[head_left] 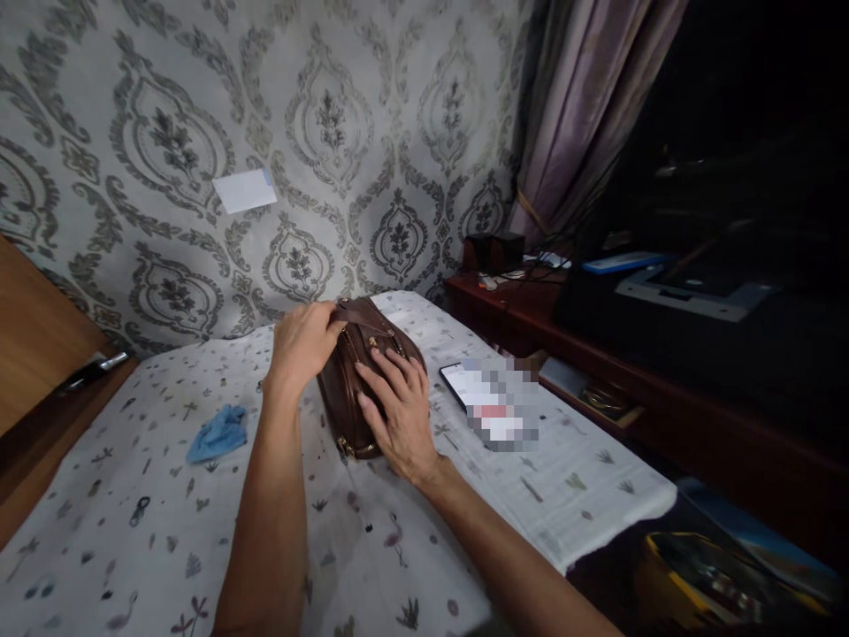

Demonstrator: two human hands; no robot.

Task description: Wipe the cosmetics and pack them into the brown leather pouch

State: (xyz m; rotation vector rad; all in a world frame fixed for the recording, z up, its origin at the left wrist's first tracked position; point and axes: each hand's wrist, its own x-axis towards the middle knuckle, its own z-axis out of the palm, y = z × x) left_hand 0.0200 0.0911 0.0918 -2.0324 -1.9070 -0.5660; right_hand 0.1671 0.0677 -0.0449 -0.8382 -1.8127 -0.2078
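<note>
A brown leather-like handbag (345,402) with gold-coloured zips lies on the patterned white cloth. My left hand (302,341) is closed at the bag's far left side, its fingers gripping the brown strap. My right hand (401,411) lies flat on the bag's upper side, fingers spread and touching it. Left of the bag rests a crumpled blue cloth (218,433). To the right lies a phone (457,380) with a lit screen, partly blurred out.
The white printed cloth (165,540) covers the surface up to the wallpapered wall. On the right stands a dark reddish wooden desk (510,305) with cables and a black box (494,252). A yellow-rimmed container (669,575) sits low at the right. Wooden furniture (46,354) borders the left.
</note>
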